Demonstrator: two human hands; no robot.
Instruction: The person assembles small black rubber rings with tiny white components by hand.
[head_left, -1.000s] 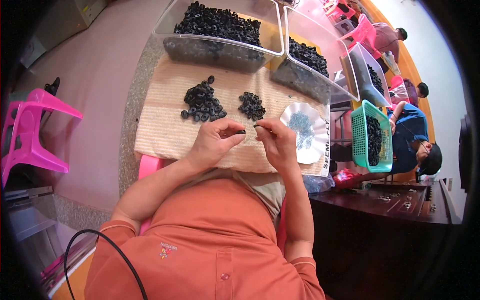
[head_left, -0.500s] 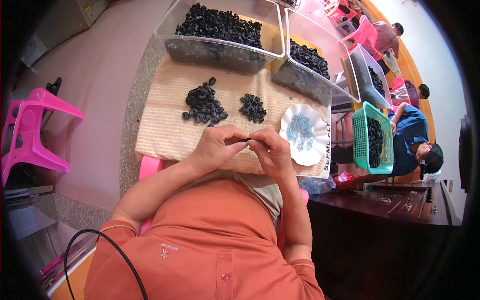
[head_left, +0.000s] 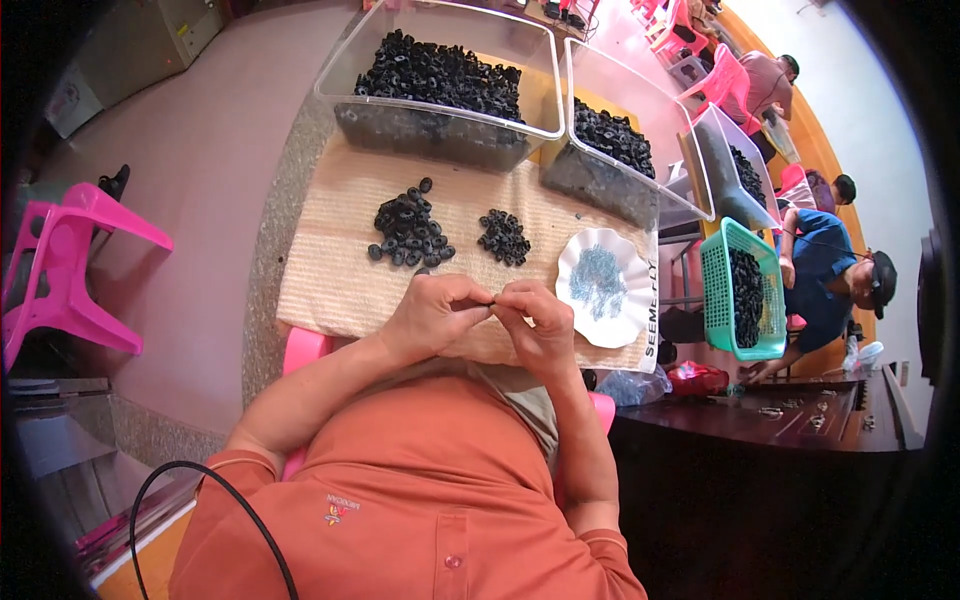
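My left hand (head_left: pixel 432 312) and my right hand (head_left: pixel 538 322) meet in front of me, fingertips pinched together on a small black part (head_left: pixel 491 305), mostly hidden by the fingers. Beyond them on the striped cream towel (head_left: pixel 330 270) lie two heaps: a larger heap of black oval parts (head_left: pixel 410 228) at the left and a smaller heap of black pieces (head_left: pixel 503 238) at its right. A white scalloped plate (head_left: pixel 632 318) with many tiny clear-bluish pieces (head_left: pixel 598 280) sits just right of my right hand.
Two clear plastic bins, one on the left (head_left: pixel 440 110) and one on the right (head_left: pixel 600 185), hold many black parts at the towel's far edge. A green basket (head_left: pixel 714 290) of black parts stands at the right, beside a person in blue (head_left: pixel 820 265). A pink stool (head_left: pixel 75 270) stands far left.
The view has shifted slightly, so the table things sit a little lower. My hands stay pinched together on the small part. The person in blue has moved an arm and leaned differently.
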